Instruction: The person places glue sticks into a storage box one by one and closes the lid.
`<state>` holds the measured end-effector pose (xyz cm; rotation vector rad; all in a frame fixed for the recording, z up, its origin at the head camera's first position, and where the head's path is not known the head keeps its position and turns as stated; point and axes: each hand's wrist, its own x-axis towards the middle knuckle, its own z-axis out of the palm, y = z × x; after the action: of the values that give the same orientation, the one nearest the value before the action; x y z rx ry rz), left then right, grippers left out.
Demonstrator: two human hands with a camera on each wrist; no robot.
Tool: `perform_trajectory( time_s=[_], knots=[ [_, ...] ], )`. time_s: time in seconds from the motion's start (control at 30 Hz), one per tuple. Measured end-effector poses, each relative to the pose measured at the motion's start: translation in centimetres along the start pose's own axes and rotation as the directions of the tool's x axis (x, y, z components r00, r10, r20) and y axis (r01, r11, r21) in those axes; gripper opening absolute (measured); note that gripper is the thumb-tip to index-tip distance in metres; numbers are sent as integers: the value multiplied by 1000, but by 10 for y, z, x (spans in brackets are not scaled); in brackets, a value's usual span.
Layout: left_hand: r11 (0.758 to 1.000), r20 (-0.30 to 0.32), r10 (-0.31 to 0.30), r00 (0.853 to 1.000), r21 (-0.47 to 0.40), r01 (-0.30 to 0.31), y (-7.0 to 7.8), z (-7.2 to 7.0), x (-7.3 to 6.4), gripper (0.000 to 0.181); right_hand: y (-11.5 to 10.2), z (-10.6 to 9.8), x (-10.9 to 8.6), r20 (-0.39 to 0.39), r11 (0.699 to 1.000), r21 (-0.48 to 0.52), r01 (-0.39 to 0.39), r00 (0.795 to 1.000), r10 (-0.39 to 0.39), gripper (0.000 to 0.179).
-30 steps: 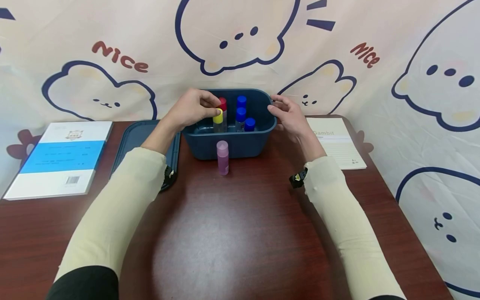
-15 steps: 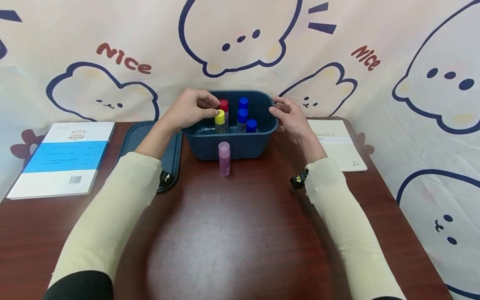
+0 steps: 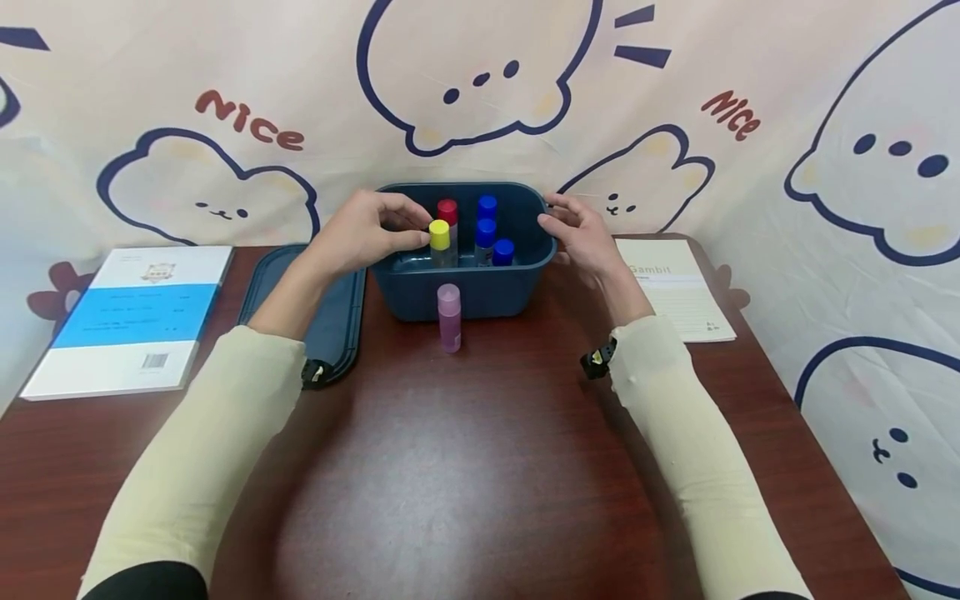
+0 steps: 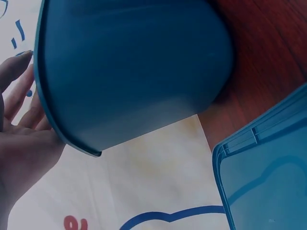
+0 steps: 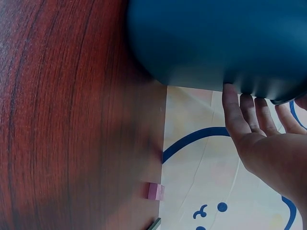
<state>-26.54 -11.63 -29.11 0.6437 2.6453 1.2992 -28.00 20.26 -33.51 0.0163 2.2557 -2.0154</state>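
A dark blue plastic bin point(image 3: 465, 292) stands upright at the back of the table. Inside are a small clear tube with a yellow cap point(image 3: 439, 233), a red-capped one point(image 3: 447, 212) and several blue-capped ones point(image 3: 486, 229). My left hand point(image 3: 363, 232) reaches over the bin's left end, its thumb and fingertips spread right beside the yellow cap. My right hand point(image 3: 585, 237) holds the bin's right end, thumb at the rim and fingers against the outer wall point(image 5: 230, 43). A purple capped tube point(image 3: 449, 321) stands upright before the bin.
The bin's blue lid point(image 3: 330, 321) lies left of it, partly under my left forearm. Farther left is a white and blue book point(image 3: 135, 317); a notepad point(image 3: 675, 292) lies at the right. A small pink block point(image 5: 155, 191) shows near the table's back edge. A printed cloth point(image 3: 480, 150) hangs behind.
My left hand has drawn slightly left, away from the yellow and red caps, and its fingers have come off the yellow-capped tube. My right hand stays on the bin.
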Motion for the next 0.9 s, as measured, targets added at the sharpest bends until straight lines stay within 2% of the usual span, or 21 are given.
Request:
perform_trajectory(
  time_s=[0.33, 0.6, 0.9],
  knots=[
    [998, 25, 56, 998, -2, -55, 12, 3, -14, 26, 0, 0, 0, -2, 1000, -6, -7, 1000, 7, 52],
    [995, 71, 104, 992, 7, -104, 18, 6, -17, 24, -1, -1, 0, -7, 1000, 0, -13, 1000, 13, 51],
    [993, 159, 110, 981, 23, -115, 21, 11, -22, 23, -1, 0, 0, -1, 1000, -6, -7, 1000, 7, 50]
  ],
)
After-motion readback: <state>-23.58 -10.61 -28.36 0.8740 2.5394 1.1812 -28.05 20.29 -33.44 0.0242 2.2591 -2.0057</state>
